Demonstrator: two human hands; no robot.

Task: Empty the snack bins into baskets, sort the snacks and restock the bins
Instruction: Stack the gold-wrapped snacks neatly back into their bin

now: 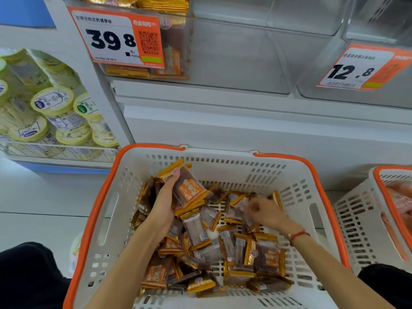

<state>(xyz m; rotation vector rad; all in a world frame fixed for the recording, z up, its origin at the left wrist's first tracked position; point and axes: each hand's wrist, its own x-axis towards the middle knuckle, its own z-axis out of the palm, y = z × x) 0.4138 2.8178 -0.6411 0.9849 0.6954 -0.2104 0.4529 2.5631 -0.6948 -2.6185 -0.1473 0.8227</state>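
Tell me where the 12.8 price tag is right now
In the head view, the 12.8 price tag is at the upper right, on the front of a clear bin, above the second basket at the right edge.

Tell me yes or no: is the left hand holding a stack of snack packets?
Yes, the left hand grips a stack of snack packets above the white basket.

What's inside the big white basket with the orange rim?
The basket holds many orange-and-gold snack packets. The left hand grips a stack of them; the right hand reaches into the pile. Some slotted floor shows; the rest is covered.
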